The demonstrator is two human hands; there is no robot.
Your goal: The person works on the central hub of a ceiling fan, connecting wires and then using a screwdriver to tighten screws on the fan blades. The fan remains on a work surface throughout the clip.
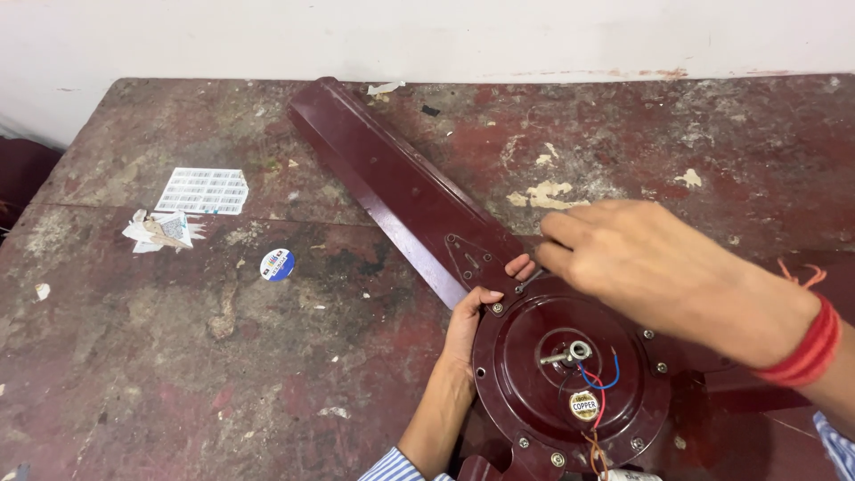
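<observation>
Bench (134, 356): worn red top; paper scraps (165, 230) and a round sticker (277, 264) lie at the left, well apart from the work.
Fan blade (392, 183): long axis runs from upper left down-right to the motor housing (570, 370).
Left hand (476, 312): fingers curled over the housing rim at the blade root, gripping it.
Right hand (641, 267): fingertips pinched at the blade bracket, on something too small to tell; this hand is nearer the joint from above.
</observation>
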